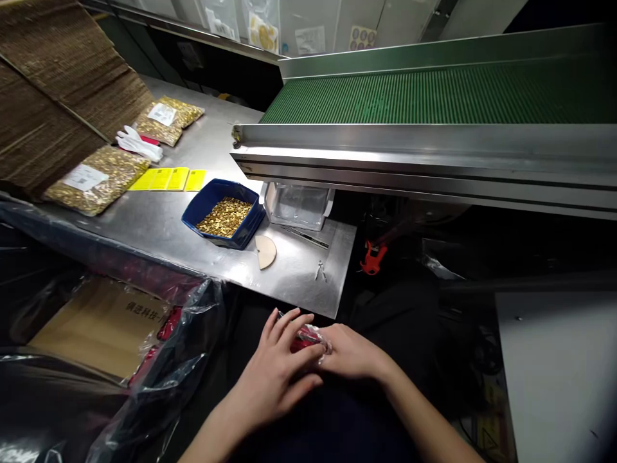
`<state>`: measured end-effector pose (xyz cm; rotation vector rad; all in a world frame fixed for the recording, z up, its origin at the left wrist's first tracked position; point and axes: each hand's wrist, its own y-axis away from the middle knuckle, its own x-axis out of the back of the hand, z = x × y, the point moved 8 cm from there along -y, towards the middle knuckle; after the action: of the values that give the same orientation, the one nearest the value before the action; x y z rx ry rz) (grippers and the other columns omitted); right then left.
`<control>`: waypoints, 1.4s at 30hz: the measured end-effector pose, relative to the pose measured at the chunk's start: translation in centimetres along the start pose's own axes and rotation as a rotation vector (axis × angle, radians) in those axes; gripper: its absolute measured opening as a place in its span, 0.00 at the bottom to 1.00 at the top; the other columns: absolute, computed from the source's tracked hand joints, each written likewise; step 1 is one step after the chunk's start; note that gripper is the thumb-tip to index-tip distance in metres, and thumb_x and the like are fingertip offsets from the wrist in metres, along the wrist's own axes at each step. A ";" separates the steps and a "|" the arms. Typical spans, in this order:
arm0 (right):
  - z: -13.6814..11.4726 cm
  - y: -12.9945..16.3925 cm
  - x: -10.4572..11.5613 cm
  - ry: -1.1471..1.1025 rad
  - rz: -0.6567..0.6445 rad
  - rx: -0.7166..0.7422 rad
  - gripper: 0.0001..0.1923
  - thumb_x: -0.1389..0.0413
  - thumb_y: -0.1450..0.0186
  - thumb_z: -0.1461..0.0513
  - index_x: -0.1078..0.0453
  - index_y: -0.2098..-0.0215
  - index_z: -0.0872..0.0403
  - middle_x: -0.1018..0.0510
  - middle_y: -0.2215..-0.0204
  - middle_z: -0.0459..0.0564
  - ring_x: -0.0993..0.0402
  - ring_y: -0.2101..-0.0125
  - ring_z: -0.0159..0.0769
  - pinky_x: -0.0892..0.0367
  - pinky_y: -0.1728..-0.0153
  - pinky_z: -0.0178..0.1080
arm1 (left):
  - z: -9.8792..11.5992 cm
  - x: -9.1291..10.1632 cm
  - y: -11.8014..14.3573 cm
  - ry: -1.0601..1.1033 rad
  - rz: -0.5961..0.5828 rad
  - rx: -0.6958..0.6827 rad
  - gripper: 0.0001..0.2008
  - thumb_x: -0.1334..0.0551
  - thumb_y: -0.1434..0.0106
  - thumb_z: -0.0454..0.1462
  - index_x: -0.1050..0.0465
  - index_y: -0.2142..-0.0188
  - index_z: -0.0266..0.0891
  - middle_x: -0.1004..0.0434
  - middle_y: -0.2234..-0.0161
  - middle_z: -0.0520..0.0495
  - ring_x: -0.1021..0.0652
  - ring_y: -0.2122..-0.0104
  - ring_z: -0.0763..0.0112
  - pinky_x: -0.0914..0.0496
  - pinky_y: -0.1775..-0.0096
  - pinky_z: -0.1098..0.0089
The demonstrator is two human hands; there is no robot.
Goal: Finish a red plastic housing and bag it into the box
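Both hands meet low in the near middle of the view, just below the near edge of the steel table. The left hand lies with fingers spread loosely over a small red item in clear wrap, its fingertips resting on top of it. The right hand curls its fingers around the same item from the right, grasping it; the two hands touch. On the table, further away and to the left, stands a blue tray filled with small gold-coloured parts, with a clear plastic box just to its right and a tan half-round piece near its front. Yellow cards, white gloves and bags of gold parts lie far left. A green conveyor belt runs along the far right.
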<state>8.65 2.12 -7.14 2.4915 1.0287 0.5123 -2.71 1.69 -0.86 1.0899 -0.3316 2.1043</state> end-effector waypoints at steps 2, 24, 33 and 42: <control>0.8 -0.1 -0.7 -0.210 -0.110 0.033 0.17 0.41 0.32 0.49 0.26 0.60 0.54 0.19 0.68 0.47 0.22 0.71 0.36 0.31 0.68 0.35 | -0.8 -0.2 0.3 0.174 -0.114 0.016 0.39 0.27 0.40 0.46 0.40 0.33 0.61 0.38 0.32 0.44 0.34 0.35 0.45 0.38 0.35 0.42; 7.0 3.8 0.7 -0.878 0.432 0.022 0.17 0.39 0.31 0.49 0.28 0.64 0.54 0.29 0.71 0.44 0.33 0.70 0.31 0.34 0.64 0.35 | -6.0 -7.3 3.0 0.735 -0.147 0.676 0.66 0.23 0.53 0.55 0.58 0.25 0.44 0.26 0.39 0.35 0.23 0.44 0.46 0.31 0.42 0.55; 3.1 3.9 1.2 -0.398 0.226 -0.043 0.20 0.35 0.36 0.45 0.27 0.59 0.51 0.25 0.66 0.44 0.38 0.75 0.28 0.44 0.74 0.32 | -3.5 -4.7 2.5 0.307 -0.267 0.734 0.64 0.25 0.51 0.52 0.57 0.25 0.31 0.33 0.34 0.27 0.31 0.37 0.38 0.36 0.37 0.50; 4.3 4.1 6.6 -0.427 0.685 -0.123 0.24 0.42 0.33 0.42 0.35 0.73 0.51 0.33 0.81 0.42 0.33 0.75 0.35 0.37 0.68 0.36 | -4.0 4.5 10.1 0.805 -0.227 0.600 0.48 0.25 0.51 0.42 0.40 0.31 0.53 0.30 0.34 0.47 0.27 0.38 0.49 0.32 0.37 0.58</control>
<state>17.46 3.29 -7.63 2.6292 -0.0306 0.1931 -13.98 -1.09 1.29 0.4507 0.8073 2.2772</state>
